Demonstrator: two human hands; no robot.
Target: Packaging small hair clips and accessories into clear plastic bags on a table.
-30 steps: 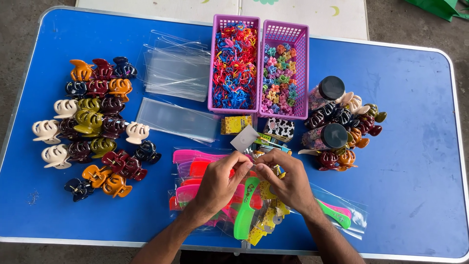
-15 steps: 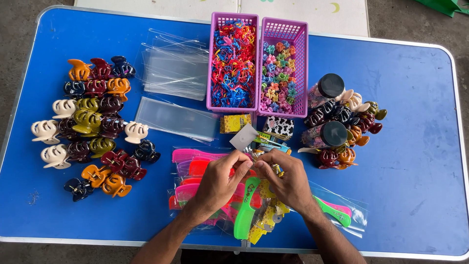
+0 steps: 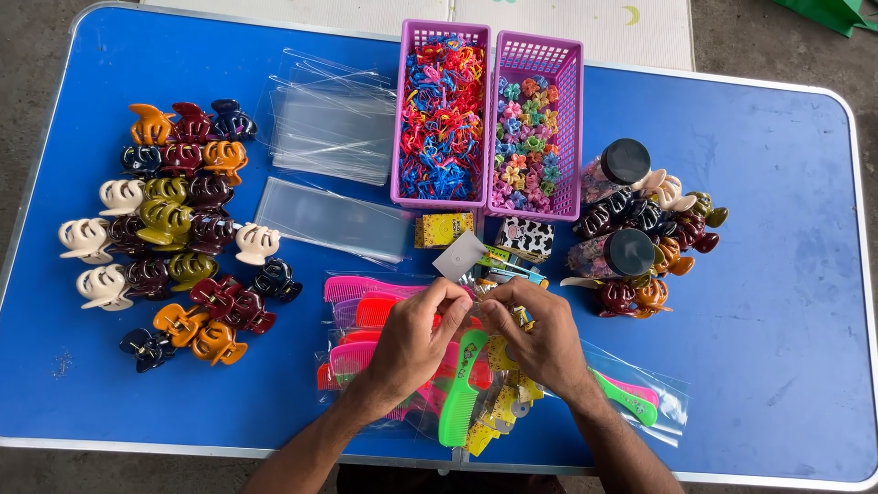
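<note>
Both hands — left hand, right hand — pinch a small clear packet mid-frame; I fear it slips onto the combs.

Two bare forearms enter from the lower edge of the frame, each ending in a bare hand. The left hand carries no glove, ring, bracelet or watch on the surfaces visible. The right hand is likewise uncovered, with no jewellery or strap seen at the wrist. No sleeve, cuff or fabric shows on either forearm up to the frame edge; both are bare along the whole visible length. Fine hair is visible along both forearms. Fingernails appear short and unpainted where they can be made out. No other part of the body is in view.
</note>
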